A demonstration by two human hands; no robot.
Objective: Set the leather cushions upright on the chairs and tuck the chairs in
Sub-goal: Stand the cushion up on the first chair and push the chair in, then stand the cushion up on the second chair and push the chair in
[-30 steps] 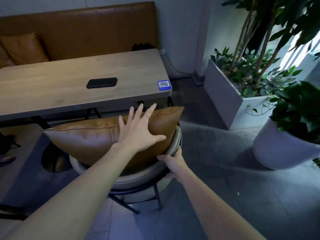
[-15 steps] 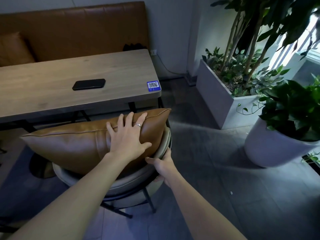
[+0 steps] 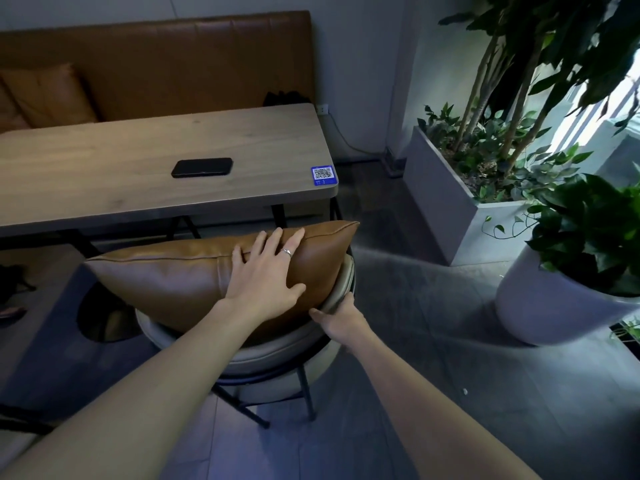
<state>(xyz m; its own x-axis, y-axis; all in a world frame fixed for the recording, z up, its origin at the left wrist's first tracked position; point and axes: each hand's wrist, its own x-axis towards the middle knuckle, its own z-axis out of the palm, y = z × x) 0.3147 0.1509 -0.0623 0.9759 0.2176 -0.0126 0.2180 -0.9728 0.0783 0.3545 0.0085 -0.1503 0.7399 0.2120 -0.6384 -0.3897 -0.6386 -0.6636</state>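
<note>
A brown leather cushion (image 3: 166, 282) stands on its long edge on a chair with a pale curved backrest (image 3: 277, 351) and dark metal legs. My left hand (image 3: 263, 275) lies flat against the cushion's near face with fingers spread, a ring on one finger. My right hand (image 3: 337, 317) grips the right side of the backrest rim, its fingers curled behind it. The chair stands just in front of the wooden table (image 3: 104, 171), its seat hidden by the cushion.
A black phone (image 3: 202, 167) and a blue QR sticker (image 3: 323, 174) lie on the table. Behind it runs a brown leather bench (image 3: 173, 64) with another cushion (image 3: 45, 95). A rectangular planter (image 3: 446, 199) and a round white pot (image 3: 547, 306) stand on the right.
My left hand has slid up the cushion, so its fingertips now reach the top seam. My right hand keeps its grip on the backrest. The view has shifted slightly.
</note>
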